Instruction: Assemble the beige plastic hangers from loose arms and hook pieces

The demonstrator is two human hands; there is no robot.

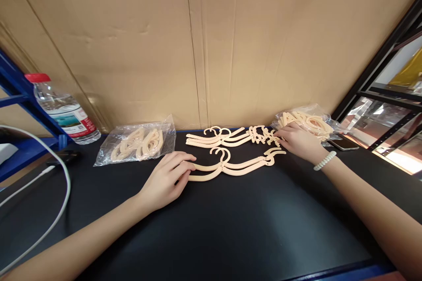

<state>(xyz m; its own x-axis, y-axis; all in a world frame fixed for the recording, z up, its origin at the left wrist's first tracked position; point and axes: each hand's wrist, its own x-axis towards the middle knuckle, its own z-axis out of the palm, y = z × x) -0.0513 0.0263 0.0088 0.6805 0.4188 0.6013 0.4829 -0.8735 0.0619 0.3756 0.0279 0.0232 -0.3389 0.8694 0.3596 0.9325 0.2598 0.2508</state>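
Observation:
Two beige plastic folding hangers (244, 168) lie side by side on the black tabletop, their hooks pointing away from me. The curled fingers of my left hand (169, 180) close over their left ends. Behind them are more beige hangers (206, 141), laid close together. My right hand (298, 139) reaches to the back right, its fingers pinched at a pile of small beige plastic pieces (259, 134); the fingertips partly hide what they grip. A clear bag of beige hanger parts (318, 125) sits just behind that hand.
Another clear plastic bag of beige parts (141, 142) lies at the back left. Beyond it stands a water bottle (70, 114) with a red cap. A white cable (67, 184) loops along the left side. A phone (344, 144) rests at the right, before a cardboard wall (132, 44) and black rack (376, 96).

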